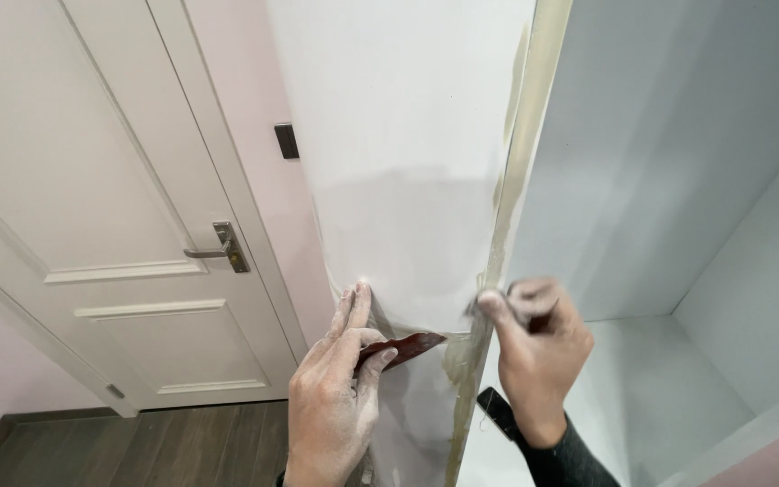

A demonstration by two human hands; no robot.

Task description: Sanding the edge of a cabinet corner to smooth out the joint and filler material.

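A white door (92,225) stood at left; the left hand (335,397) pinched a thin reddish scraper (405,346) flat against the white wall panel (398,180); it looked light, stiff, best held by its rear edge; the right hand (534,347) was curled shut at the taped corner (511,198), its contents unclear.

A white, unpatterned panel (407,153) is edged by a beige strip (520,153). A dark red-brown piece (407,346) is seen beside a left hand (335,397) dusted white. A cream door (92,207), pale pink wall (254,108) and dark wood-grain floor (164,446) are shown.
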